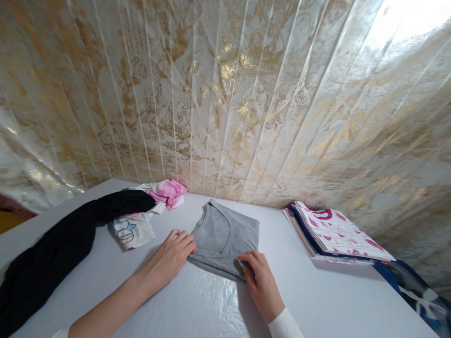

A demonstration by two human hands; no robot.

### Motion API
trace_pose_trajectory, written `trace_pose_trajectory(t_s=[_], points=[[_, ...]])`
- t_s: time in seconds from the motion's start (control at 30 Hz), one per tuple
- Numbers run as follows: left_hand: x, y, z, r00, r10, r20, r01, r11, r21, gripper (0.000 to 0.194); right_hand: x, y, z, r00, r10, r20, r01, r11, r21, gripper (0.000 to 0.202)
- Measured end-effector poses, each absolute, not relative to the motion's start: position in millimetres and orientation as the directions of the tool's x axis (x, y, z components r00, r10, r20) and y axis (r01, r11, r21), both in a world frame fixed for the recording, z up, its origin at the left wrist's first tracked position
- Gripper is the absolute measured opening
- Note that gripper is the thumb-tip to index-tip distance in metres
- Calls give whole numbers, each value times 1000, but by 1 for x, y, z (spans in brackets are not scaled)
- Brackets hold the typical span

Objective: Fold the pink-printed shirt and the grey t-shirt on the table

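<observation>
A grey shirt [243,234] lies folded into a compact shape on the white table [176,305], its round neckline facing up. My left hand [178,249] grips the left corner of its near edge, fingers curled over the cloth. On the near edge further right, my right hand [257,272] pinches the fabric between thumb and fingers.
Black clothing [66,239] stretches along the left side, beside a crumpled pink cloth [171,191] and a printed white garment [136,231]. Folded clothes [338,232] are stacked at the right, near a blue patterned item [416,291]. A gold-patterned curtain [218,117] hangs behind.
</observation>
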State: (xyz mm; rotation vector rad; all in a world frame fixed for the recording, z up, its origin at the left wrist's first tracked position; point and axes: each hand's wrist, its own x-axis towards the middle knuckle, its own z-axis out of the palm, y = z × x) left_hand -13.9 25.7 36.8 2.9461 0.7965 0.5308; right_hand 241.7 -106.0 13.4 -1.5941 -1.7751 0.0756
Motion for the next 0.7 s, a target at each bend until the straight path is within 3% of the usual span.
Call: trace_pose_trajectory(t_s=[0.13,0.23,0.33,0.4,0.57,0.7], points=[[-10,40,34,748,551,370,545,-828,131,31,231,-125,22,-167,919,357,788,342,-513,30],[3,26,36,720,567,400,536,-820,198,33,222,-128,32,-283,912,298,697,409,-590,31],[23,-11,36,761,530,373,450,-847,284,37,241,-112,32,-127,937,324,691,318,-649,34],[36,-37,31,828,475,298,399,-872,284,39,264,-94,23,-28,940,341,757,243,-607,34],[44,-60,0,953,300,38,278,-920,276,77,307,-49,-9,-44,970,240,917,135,-375,45],[32,-53,-20,960,278,26,263,-931,255,72,321,-29,-13,-10,971,240,906,110,-408,45]])
